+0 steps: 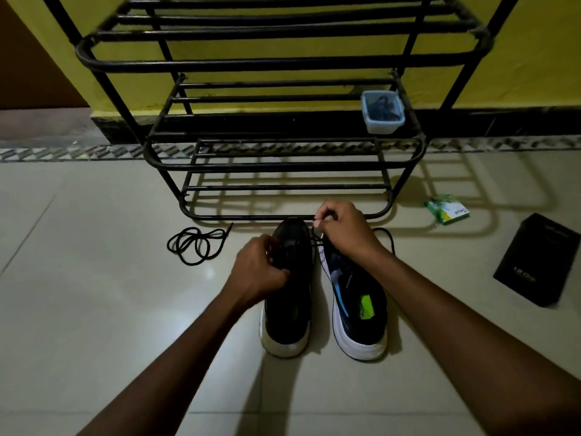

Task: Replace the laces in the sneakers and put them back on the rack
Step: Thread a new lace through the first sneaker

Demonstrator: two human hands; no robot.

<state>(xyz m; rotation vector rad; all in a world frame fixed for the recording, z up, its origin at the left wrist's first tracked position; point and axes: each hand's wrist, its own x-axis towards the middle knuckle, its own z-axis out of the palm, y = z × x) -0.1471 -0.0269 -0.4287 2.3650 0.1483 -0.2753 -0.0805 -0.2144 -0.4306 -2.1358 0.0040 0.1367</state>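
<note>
Two dark sneakers with white soles stand side by side on the floor, toes toward the black metal rack [283, 166]. My left hand [261, 272] lies curled over the lacing area of the left sneaker [290, 313]; what its fingers hold is hidden. My right hand [342, 229] pinches a black lace [317, 239] above the toe end of the right sneaker [355, 309], which shows a blue stripe and a green insole tag. A loose black lace [195, 245] lies coiled on the tiles to the left.
A small blue plastic box [382, 111] with dark laces inside sits on the rack's middle shelf at right. A green-white packet [446, 209] and a black box [539, 259] lie on the floor to the right. Yellow wall behind the rack.
</note>
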